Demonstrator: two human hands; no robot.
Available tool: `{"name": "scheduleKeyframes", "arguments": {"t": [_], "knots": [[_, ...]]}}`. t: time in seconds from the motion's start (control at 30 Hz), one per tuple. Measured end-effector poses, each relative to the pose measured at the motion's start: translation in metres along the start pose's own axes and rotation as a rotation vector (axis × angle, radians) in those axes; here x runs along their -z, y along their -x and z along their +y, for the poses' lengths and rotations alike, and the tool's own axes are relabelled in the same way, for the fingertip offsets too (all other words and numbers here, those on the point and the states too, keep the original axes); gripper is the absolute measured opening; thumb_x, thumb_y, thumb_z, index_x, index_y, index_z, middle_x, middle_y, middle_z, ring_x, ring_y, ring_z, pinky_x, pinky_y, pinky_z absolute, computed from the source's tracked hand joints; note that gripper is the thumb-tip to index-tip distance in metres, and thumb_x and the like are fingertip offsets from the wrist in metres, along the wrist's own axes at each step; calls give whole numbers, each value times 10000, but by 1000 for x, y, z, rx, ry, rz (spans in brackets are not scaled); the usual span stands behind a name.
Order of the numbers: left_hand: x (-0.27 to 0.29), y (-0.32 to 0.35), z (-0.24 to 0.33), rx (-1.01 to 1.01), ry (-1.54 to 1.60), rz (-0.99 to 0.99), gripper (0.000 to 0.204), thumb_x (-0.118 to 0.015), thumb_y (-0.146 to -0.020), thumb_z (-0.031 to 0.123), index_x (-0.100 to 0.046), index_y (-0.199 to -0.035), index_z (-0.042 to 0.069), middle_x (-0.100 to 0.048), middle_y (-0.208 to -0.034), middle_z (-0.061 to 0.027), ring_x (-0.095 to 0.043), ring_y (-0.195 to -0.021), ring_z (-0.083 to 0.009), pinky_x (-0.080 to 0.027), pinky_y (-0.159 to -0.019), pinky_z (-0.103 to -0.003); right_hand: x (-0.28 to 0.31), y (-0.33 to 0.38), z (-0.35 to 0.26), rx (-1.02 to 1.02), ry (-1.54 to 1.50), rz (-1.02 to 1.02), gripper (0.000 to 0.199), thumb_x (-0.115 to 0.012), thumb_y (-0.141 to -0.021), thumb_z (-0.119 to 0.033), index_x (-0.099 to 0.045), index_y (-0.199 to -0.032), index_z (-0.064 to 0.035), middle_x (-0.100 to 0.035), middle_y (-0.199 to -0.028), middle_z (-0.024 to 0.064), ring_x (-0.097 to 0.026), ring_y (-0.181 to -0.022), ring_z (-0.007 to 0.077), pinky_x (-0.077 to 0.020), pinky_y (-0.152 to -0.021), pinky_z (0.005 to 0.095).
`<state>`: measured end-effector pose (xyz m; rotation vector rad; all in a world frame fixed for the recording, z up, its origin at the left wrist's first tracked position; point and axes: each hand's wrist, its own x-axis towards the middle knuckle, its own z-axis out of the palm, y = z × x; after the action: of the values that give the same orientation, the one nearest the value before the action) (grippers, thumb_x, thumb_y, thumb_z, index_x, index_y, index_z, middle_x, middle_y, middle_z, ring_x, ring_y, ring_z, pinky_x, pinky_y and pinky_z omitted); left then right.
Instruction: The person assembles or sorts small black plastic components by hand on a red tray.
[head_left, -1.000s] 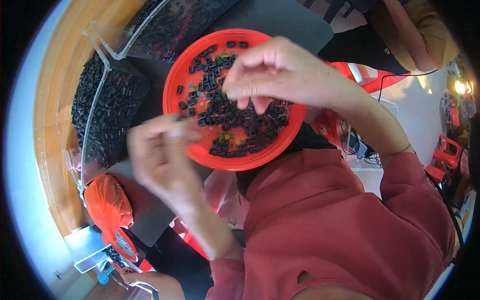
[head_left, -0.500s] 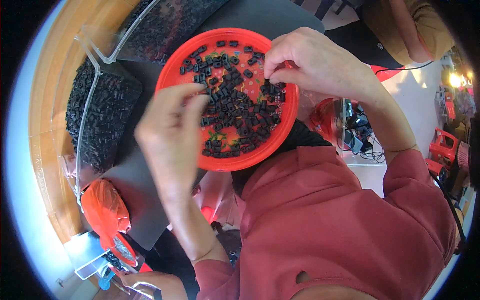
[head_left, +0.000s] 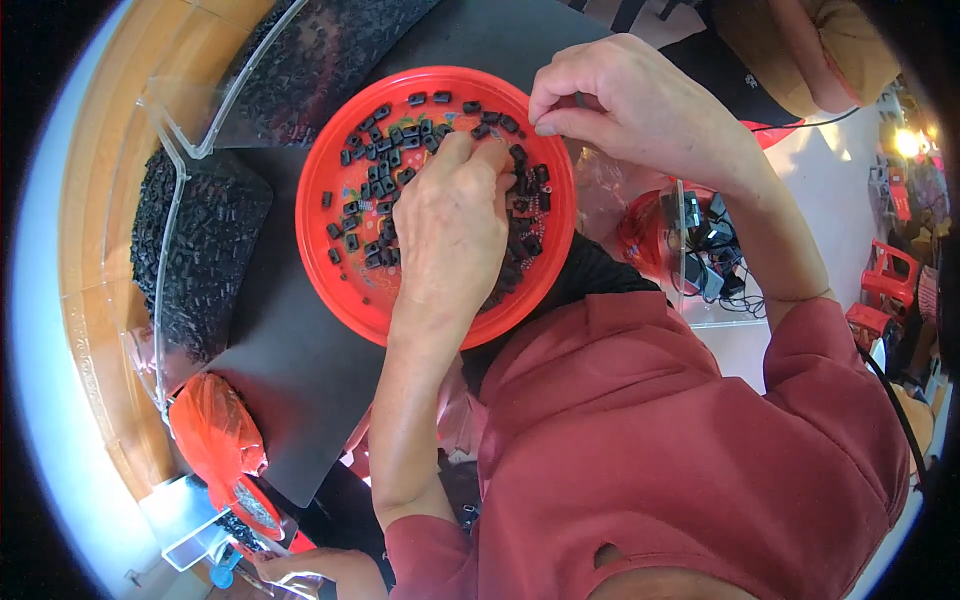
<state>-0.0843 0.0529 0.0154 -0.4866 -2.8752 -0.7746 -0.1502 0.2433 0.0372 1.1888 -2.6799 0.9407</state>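
Observation:
A round red tray [head_left: 318, 255] holds many small black rectangular plastic pieces [head_left: 386, 150] with holes, and some tiny silvery bits at its right side. My left hand [head_left: 452, 215] reaches over the middle of the tray, its fingers bent down among the pieces. Its fingertips are closed together; anything between them is too hidden to name. Above the tray's upper right rim, my right hand [head_left: 625, 105] hovers with thumb and index finger pinched. What that pinch holds, if anything, is too small to make out.
Clear bins of black pieces [head_left: 205, 265] stand on the dark table [head_left: 285, 310] at the left. An orange-red plastic bag [head_left: 215, 430] lies nearer. A co-worker's hand [head_left: 310, 565] is at lower left. Right of me, a clear box holds black devices and cables [head_left: 715, 250].
My left hand has swung right, from the tray's left side to its middle. My right hand has risen off the pieces to the rim. The tray sits slightly further left.

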Motion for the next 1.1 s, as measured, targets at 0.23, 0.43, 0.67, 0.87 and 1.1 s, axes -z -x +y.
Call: {"name": "scheduleKeyframes", "arguments": {"t": [0.23,0.43,0.67,0.87,1.1], "knots": [[1,5,0,-63,-45,111,91,-631,-772,24,-631,-863,16,-553,-799,-140,-607,-743,-325,-487,-648,-437,4,8,-5,-51,50,-78,114,-603,-754,-124,-672,-743,-35,-641,-727,155,-633,-701,337,-499,-662,411],[-2,8,-8,-82,-6,44,114,-627,-769,11,-621,-883,7,-555,-799,-146,-604,-769,-333,-481,-648,-445,-2,5,-28,54,278,-256,119,-645,-717,-133,-640,-698,-16,-601,-714,123,-619,-740,308,-474,-663,378],[-4,13,-1,-4,-71,66,111,-630,-751,3,-573,-847,4,-554,-800,-158,-594,-777,-345,-475,-653,-444,-20,-5,-43,200,458,-161,157,-709,-616,-172,-641,-636,-32,-614,-630,100,-638,-646,247,-455,-637,352],[-8,18,-7,-5,-62,163,128,-639,-765,0,-557,-864,1,-563,-815,-163,-593,-781,-350,-472,-653,-444,-9,-21,-57,109,515,-553,93,-677,-646,-135,-642,-643,-50,-634,-663,92,-644,-656,231,-438,-641,335],[-1,14,-10,257,380,238,150,-650,-803,-16,-603,-945,-10,-639,-832,-131,-626,-671,-211,-491,-598,-315,-37,-25,-7,171,479,-92,95,-632,-689,-89,-635,-645,-5,-621,-700,142,-634,-698,295,-480,-635,397]]}}
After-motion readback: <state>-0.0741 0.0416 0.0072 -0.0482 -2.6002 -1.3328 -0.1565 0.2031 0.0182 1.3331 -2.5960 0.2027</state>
